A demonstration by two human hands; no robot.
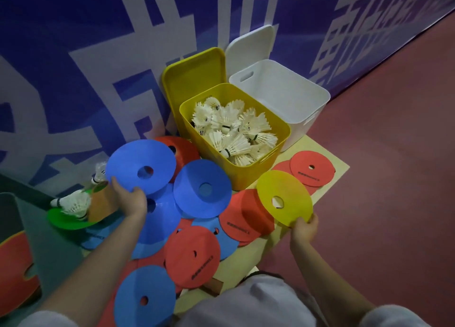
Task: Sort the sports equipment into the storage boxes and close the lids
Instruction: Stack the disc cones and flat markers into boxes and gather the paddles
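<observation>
On the low board, L to R: left hand (pixel 129 198) pinches a blue disc (pixel 141 167) by its rim, raised over the pile; yellow box (pixel 280 132) holds shuttlecocks (pixel 234 132); white box (pixel 320 100) stands open; right hand (pixel 304 228) pinches a yellow disc (pixel 283 198) by its edge. Discs look light & floppy, so edge grips suit; 2 lids still off.

Low table (pixel 337 165): boxes (pixel 270 127), disc cones (pixel 192 257).
</observation>
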